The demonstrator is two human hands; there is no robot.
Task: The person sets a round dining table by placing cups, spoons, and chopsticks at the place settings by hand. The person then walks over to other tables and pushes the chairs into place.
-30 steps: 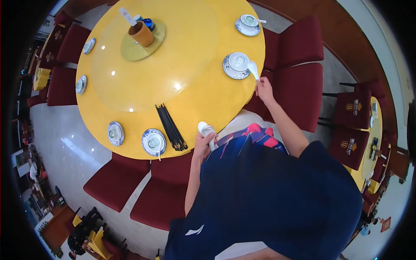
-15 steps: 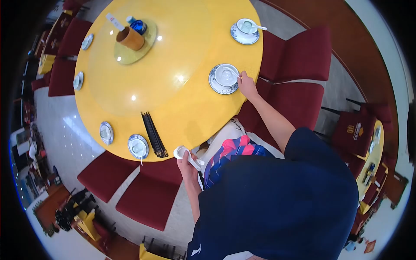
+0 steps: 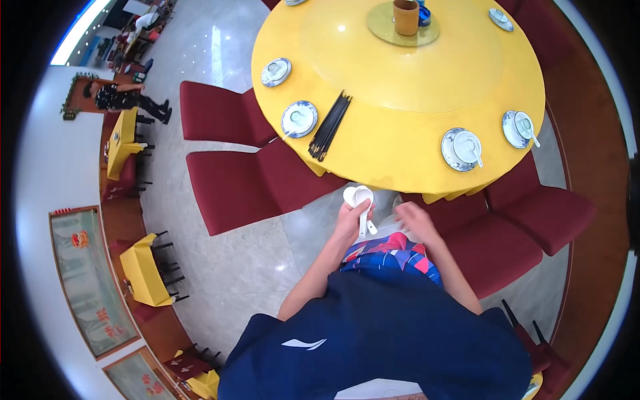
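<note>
White soup spoons (image 3: 362, 195) are bunched in my left hand (image 3: 348, 221), bowls upward and handles hanging down past the fingers. At least two can be made out. My right hand (image 3: 417, 223) is a little to the right of them, slightly blurred, with fingers apart and nothing visible in it. Both hands are in front of my body, just off the near table edge. Beyond my right hand, a bowl on a patterned saucer (image 3: 451, 160) has a white spoon (image 3: 477, 157) resting in it.
The round table has a yellow cloth (image 3: 393, 163). Black chopsticks (image 3: 329, 127) lie near a left place setting (image 3: 299, 120). A brown holder (image 3: 405, 19) stands on the central stand. Dark red chairs (image 3: 233, 190) flank me on both sides. A person (image 3: 120, 97) stands far left.
My right hand has left the spoon in the bowl on the right and drawn back beside my left hand. My view has turned left, and my left hand still holds spoons.
</note>
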